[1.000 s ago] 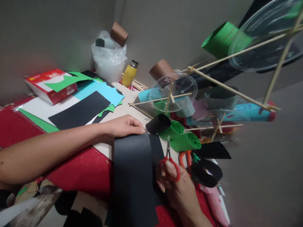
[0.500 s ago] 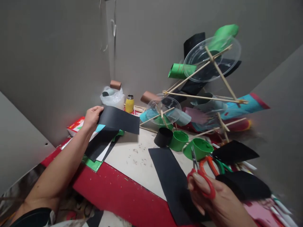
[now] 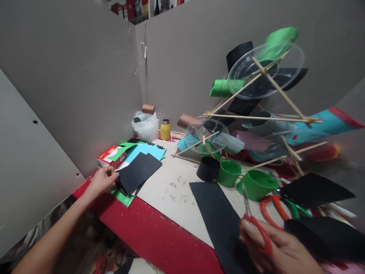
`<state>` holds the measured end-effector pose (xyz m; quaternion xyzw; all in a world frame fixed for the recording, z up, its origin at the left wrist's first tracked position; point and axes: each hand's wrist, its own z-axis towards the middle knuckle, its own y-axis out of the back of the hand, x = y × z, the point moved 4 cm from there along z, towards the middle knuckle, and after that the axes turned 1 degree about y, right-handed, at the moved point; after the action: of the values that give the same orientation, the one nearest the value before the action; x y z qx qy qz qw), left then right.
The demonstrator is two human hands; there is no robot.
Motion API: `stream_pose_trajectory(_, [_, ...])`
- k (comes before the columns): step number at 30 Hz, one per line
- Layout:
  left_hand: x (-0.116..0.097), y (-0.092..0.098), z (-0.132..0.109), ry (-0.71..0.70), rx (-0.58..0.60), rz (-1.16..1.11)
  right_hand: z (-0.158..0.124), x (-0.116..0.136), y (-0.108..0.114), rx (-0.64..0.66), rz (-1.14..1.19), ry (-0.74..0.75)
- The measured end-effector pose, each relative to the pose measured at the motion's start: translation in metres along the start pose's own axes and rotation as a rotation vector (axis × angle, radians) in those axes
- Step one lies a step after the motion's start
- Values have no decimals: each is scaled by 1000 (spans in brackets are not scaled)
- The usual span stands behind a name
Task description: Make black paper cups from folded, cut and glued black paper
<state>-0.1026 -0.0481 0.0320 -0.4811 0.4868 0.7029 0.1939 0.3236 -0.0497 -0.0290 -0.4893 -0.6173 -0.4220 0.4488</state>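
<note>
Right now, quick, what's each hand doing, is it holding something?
Left hand: at the edge of a black sheet; can't tell if it grips.
Right hand: closed, holding red-handled scissors.

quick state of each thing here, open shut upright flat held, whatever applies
red-handled scissors: held in right hand, blades nearly shut
black paper sheet: on the paper pile, left hand at its edge, grip unclear
black paper strip: lying flat
black paper ring: rolled, open-topped
green paper rings: both open-topped
yellow bottle: upright, cap unclear
red box: green paper on top
</note>
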Motion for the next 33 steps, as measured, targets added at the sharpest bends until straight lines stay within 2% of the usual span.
stream_pose_trajectory(3, [-11,10,-16,-97,-115,199,2,1,2,-57,-17,16])
stream_pose_trajectory(5, [-27,2,-27,-265,-160,405,4,0,6,-108,-13,40])
stream_pose_trajectory(6, [-35,-8,-32,-383,-140,516,5,-1,8,-134,-10,57])
stream_pose_trajectory(7, [-43,-21,-37,-503,-91,588,5,-1,10,-164,0,82])
stream_pose_trajectory(9, [-51,-51,-44,-721,84,669,6,0,14,-213,17,127])
stream_pose_trajectory(11, [-49,-77,-43,-856,258,732,6,3,17,-260,15,167])
stream_pose_trajectory(12, [-44,-87,-38,-879,318,773,6,6,19,-289,-5,187])
stream_pose_trajectory(15, [-21,-97,-9,-821,370,910,4,17,22,-366,-143,255])
stream_pose_trajectory(18, [-3,-91,18,-711,330,979,6,23,21,-360,-257,317])
stream_pose_trajectory(20, [-6,-90,22,-687,318,966,9,22,19,-334,-282,349])
stream_pose_trajectory(22, [-23,-100,13,-756,364,865,10,19,18,-328,-302,406])
stream_pose_trajectory(24, [-48,-122,-4,-824,473,717,9,19,17,-344,-356,518])
stream_pose_trajectory(26, [-72,-155,-19,-855,615,614,7,20,15,-350,-418,627])
stream_pose_trajectory(28, [-90,-190,-24,-827,705,599,5,21,14,-324,-460,691])
stream_pose_trajectory(31, [-103,-232,-19,-785,749,644,5,26,10,-255,-508,759])
stream_pose_trajectory(33, [-105,-249,-12,-776,759,646,5,30,8,-218,-539,799])
